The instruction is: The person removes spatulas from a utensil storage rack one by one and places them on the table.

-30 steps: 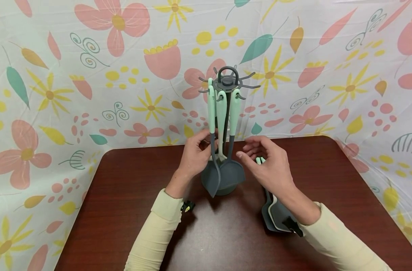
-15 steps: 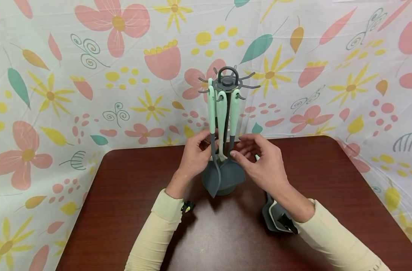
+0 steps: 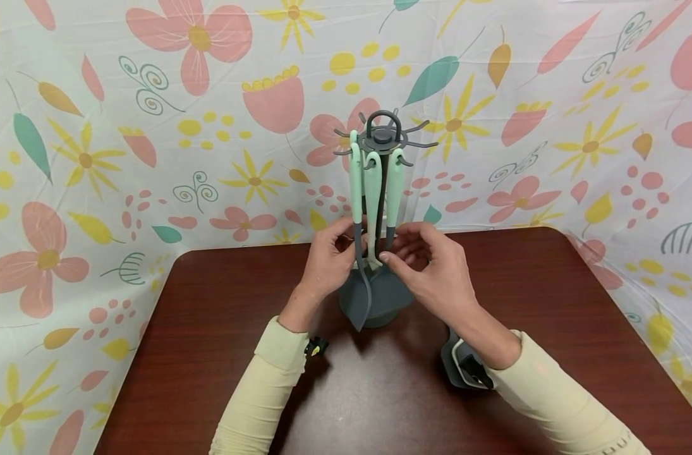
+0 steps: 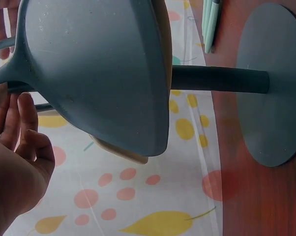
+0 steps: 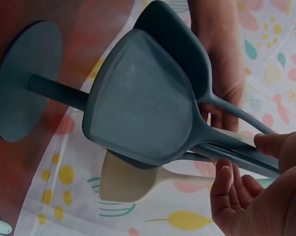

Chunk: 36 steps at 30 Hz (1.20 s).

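Note:
A dark grey utensil stand [image 3: 383, 140] with a ring of hooks holds several hanging utensils with mint-green handles. Two grey turners hang in front, a left turner [image 3: 354, 302] and a right turner [image 3: 390, 296]; a cream spatula [image 5: 131, 179] shows below them in the right wrist view. My left hand [image 3: 325, 262] curves around the left side at shaft height, its fingertips partly hidden behind the shafts; I cannot tell whether it grips one. My right hand [image 3: 433, 268] is at the right turner's shaft, thumb in front and loosely bent fingers behind.
On the brown table [image 3: 209, 354], more grey and cream utensils [image 3: 456, 363] lie under my right forearm. Their mint handles [image 4: 211, 22] show in the left wrist view. A floral cloth [image 3: 181, 158] hangs behind the table's back edge.
My right hand has moved left from above the lying utensils to the right turner's shaft. The left hand and the stand have stayed in place.

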Motion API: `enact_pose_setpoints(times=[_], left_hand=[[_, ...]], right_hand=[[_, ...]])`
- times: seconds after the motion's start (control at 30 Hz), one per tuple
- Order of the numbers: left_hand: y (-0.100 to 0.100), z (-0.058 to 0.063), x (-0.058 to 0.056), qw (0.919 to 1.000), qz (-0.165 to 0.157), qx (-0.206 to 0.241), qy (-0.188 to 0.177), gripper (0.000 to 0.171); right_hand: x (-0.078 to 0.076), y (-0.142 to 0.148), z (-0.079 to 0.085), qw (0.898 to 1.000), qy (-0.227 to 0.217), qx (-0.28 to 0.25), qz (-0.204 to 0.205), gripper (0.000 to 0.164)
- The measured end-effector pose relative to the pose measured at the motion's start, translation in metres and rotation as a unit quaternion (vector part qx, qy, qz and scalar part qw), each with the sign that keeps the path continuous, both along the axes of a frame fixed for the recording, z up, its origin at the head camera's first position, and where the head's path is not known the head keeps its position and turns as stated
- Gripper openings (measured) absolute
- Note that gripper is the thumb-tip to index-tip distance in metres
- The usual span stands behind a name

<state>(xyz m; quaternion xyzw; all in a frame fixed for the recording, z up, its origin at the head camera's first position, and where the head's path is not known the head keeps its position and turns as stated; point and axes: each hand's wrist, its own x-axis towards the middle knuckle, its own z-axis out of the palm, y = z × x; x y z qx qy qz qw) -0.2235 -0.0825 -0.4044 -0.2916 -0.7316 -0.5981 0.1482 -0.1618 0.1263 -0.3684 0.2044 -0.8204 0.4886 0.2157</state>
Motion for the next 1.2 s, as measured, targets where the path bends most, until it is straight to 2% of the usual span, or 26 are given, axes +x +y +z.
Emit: enact_pose_setpoints(times=[0.2, 0.53, 0.8, 1.2], left_hand=[[0.0006, 0.0006, -0.0001, 1.0000, 0.001, -0.001, 0.001, 0.021], [0.0021, 0.0015, -0.0002, 1.0000, 0.003, -0.006, 0.004, 0.025], [0.0024, 0.0008, 0.0010, 1.0000, 0.000, 0.002, 0.000, 0.023], [0.0020, 0.0008, 0.0016, 1.0000, 0.004, 0.000, 0.001, 0.021]], right_hand=[[-0.0003, -0.0020, 0.0002, 0.999, 0.010, 0.031, -0.002, 0.043], [-0.0009, -0.0049, -0.0001, 0.999, 0.021, 0.037, -0.006, 0.041], [-0.0012, -0.0055, -0.0015, 1.000, 0.024, 0.018, -0.005, 0.027], [-0.0003, -0.0078, -0.0004, 0.999, 0.036, 0.001, 0.007, 0.018]])
